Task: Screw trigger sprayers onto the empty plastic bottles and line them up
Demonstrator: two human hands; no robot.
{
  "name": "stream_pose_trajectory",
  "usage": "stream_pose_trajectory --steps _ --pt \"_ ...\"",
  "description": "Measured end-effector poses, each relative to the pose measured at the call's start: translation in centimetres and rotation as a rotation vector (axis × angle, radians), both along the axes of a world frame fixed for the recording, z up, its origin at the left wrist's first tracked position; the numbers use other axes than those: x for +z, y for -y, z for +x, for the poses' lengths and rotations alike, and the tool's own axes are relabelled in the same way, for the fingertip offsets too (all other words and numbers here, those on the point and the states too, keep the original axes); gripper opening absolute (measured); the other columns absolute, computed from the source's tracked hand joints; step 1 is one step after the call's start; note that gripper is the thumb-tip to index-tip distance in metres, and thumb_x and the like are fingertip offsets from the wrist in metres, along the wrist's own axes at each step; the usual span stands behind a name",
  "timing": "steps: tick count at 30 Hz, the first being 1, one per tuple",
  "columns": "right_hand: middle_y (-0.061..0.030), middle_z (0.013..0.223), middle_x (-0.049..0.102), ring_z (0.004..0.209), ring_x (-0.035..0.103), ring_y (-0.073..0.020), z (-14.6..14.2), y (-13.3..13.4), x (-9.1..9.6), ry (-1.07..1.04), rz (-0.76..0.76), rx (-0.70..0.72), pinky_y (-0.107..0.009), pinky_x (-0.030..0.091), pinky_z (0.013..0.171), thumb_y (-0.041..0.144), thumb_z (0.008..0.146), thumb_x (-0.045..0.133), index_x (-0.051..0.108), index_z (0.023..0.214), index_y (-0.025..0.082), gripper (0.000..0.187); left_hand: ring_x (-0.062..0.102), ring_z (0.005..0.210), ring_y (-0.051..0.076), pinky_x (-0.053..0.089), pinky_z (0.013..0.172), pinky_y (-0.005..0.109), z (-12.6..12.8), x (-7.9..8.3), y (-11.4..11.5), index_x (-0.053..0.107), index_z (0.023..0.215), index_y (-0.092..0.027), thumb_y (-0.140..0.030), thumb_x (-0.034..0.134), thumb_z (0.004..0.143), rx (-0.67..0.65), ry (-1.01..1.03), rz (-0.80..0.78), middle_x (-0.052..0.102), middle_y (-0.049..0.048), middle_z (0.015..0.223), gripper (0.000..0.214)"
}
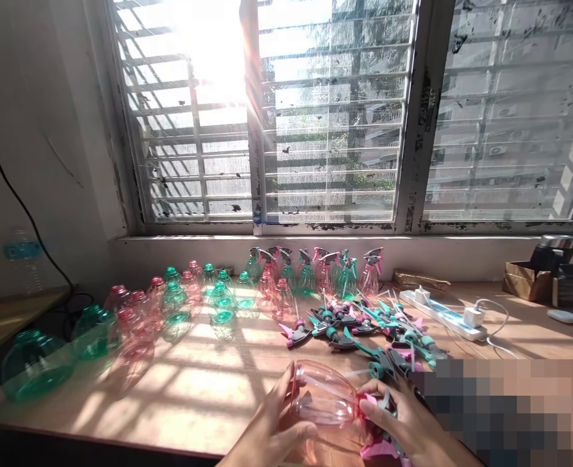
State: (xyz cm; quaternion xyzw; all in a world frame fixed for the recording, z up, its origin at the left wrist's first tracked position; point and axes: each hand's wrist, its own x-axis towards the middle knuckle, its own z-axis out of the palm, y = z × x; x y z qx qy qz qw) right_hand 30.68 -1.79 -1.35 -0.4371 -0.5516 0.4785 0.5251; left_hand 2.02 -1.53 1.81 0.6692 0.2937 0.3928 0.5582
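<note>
A clear pink spray bottle (324, 394) lies on its side over the near edge of the wooden table (208, 395). My left hand (271, 425) wraps round its body from the left. My right hand (405, 425) is closed on the pink and grey trigger sprayer head (381, 415) at the bottle's neck. A thin dip tube runs inside the bottle.
Loose trigger sprayer heads (368, 327) lie in a heap mid-table. Capless pink and green bottles (179, 305) stand at the left, assembled spray bottles (315, 272) line the window sill wall. A white power strip (442, 314) and a wooden box (529, 279) sit at right.
</note>
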Motion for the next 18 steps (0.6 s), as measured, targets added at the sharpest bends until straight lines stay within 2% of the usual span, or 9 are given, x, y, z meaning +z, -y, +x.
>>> stream_pose_trajectory --steps 3,7,10,14,18 --pt "-0.0017 0.061 0.072 0.053 0.067 -0.0209 0.0 -0.1 -0.1 -0.008 -0.013 0.027 -0.034 0.052 0.056 0.062 0.076 0.078 0.066 0.089 0.018 0.047 0.025 0.156 0.037 0.027 0.126 0.054 -0.1 0.1 0.0 0.022 0.161 -0.038 -0.047 0.077 0.087 -0.034 -0.003 -0.002 0.036 0.0075 0.167 0.093" --pt "-0.0027 0.062 0.075 0.053 0.068 -0.0204 -0.1 0.1 0.4 -0.031 -0.015 0.042 -0.032 0.053 0.056 0.062 0.077 0.077 0.066 0.088 0.019 0.046 0.041 0.148 0.037 0.038 0.119 0.052 -0.4 -1.4 -0.5 0.015 0.162 -0.041 -0.052 0.075 0.087 0.004 -0.034 0.013 0.041 0.0113 0.161 0.097" --pt "-0.0038 0.064 0.076 0.052 0.067 -0.0194 -0.3 0.2 0.5 -0.062 -0.013 0.061 -0.032 0.053 0.054 0.062 0.076 0.080 0.065 0.089 0.019 0.048 0.040 0.147 0.037 0.037 0.120 0.050 -0.4 -2.0 -0.7 0.014 0.162 -0.041 -0.053 0.074 0.088 0.042 -0.042 0.072 0.046 0.0108 0.155 0.096" --pt "-0.0037 0.063 0.076 0.052 0.068 -0.0194 -0.4 0.2 0.2 -0.098 -0.025 0.090 -0.031 0.051 0.054 0.060 0.076 0.081 0.063 0.092 0.018 0.048 0.034 0.150 0.038 0.034 0.122 0.054 -0.1 -1.4 -0.5 0.012 0.162 -0.042 -0.050 0.079 0.084 0.052 -0.024 0.051 0.042 0.0096 0.159 0.104" --pt "-0.0039 0.063 0.076 0.050 0.068 -0.0191 -0.4 0.2 0.3 -0.115 -0.014 0.114 -0.031 0.051 0.053 0.058 0.077 0.081 0.063 0.093 0.018 0.047 0.030 0.151 0.042 0.034 0.121 0.054 0.1 -0.2 -0.3 0.022 0.160 -0.043 -0.047 0.088 0.074 0.066 -0.006 0.018 0.036 0.0080 0.162 0.109"
